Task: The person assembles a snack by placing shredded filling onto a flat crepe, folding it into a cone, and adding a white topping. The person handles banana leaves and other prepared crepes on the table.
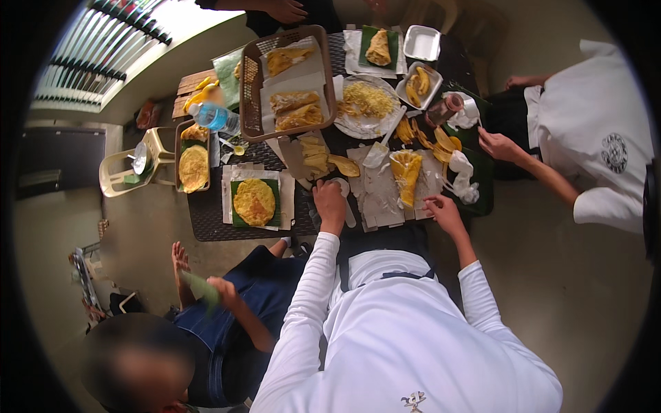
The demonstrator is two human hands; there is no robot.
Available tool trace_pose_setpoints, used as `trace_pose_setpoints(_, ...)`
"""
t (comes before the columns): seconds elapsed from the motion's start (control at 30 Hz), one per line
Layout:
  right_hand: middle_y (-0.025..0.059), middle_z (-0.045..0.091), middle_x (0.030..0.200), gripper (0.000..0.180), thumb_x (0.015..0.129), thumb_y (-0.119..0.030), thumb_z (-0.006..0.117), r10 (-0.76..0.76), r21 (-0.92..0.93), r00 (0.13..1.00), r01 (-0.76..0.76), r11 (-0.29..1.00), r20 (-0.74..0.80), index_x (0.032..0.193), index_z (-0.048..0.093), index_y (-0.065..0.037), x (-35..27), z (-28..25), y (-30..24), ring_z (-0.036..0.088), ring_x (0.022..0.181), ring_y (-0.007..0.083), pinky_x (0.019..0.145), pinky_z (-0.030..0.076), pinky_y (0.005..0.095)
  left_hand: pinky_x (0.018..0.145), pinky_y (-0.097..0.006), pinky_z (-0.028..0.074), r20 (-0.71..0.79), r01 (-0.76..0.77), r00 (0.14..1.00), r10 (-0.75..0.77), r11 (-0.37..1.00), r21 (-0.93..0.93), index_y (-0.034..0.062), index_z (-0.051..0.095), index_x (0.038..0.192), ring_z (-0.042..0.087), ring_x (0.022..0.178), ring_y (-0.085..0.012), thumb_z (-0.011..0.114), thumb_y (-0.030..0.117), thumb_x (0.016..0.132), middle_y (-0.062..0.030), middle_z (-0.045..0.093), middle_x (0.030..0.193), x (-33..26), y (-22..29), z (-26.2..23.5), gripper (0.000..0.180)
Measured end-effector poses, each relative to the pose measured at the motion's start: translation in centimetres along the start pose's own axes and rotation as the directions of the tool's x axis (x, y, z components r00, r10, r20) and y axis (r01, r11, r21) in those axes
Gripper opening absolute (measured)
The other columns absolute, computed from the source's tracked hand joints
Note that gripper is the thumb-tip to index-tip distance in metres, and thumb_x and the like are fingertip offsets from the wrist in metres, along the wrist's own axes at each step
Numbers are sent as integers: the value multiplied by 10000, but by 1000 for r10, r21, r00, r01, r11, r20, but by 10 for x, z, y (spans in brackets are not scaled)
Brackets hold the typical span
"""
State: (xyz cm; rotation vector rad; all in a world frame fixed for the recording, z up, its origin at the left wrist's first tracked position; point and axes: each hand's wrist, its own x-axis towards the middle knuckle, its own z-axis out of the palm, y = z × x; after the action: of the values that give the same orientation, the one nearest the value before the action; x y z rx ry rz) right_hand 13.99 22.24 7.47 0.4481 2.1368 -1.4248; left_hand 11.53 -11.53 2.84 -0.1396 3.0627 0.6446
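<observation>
My left hand (pixel 330 199) is closed at the table's near edge, beside a pale, long-handled utensil (pixel 350 215). Whatever it holds is hidden by the fingers. My right hand (pixel 444 210) has its fingers loosely apart, with nothing visible in them. It hovers by the lower tip of a yellow, fan-shaped piece of food (pixel 406 180), which looks like sliced banana. That piece lies on a flattened sheet of cardboard (pixel 372 206). Just beyond my left hand, several yellow slices (pixel 315 157) rest on brown paper, with a single slice (pixel 343 165) beside them.
A brown basket (pixel 330 76) with folded yellow wraps stands at the back. Nearby are a plate of yellow shreds (pixel 372 103), banana peels (pixel 447 141), a jar (pixel 444 109) and a water bottle (pixel 212 117). Co-workers stand right (pixel 599 131) and left (pixel 234 303), the left one holding a leaf.
</observation>
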Motion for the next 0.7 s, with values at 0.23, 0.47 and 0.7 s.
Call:
trace_pose_setpoints(0.23, 88, 741, 904, 260, 984, -201, 615, 51, -4, 999, -51, 999, 11, 1144, 684, -8, 2, 3, 16, 691, 758, 133, 640, 530, 275, 861, -434, 453, -23, 17, 1000, -15, 999, 52, 37, 759, 858, 608, 993, -331, 671, 43, 787, -124, 705, 904, 2, -9, 4, 113)
trace_pose_setpoints(0.47, 90, 741, 926, 260, 992, -209, 607, 15, 64, 1000, -17, 998, 23, 1145, 681, -12, -6, 16, 30, 682, 737, 131, 647, 525, 268, 886, -448, 449, 15, -14, 1000, 13, 997, 74, 65, 761, 940, 612, 1016, -339, 705, 124, 798, -122, 709, 929, 4, -18, 16, 164)
trace_pose_setpoints(0.7, 93, 739, 928, 255, 995, -206, 603, 31, 172, 999, -26, 985, -22, 1146, 680, -16, -27, 11, 45, 679, 734, 127, 653, 523, 261, 884, -424, 435, 16, -41, 999, 40, 994, 106, 61, 735, 915, 593, 1031, -316, 742, 173, 774, -114, 706, 1012, -1, -1, 25, 180)
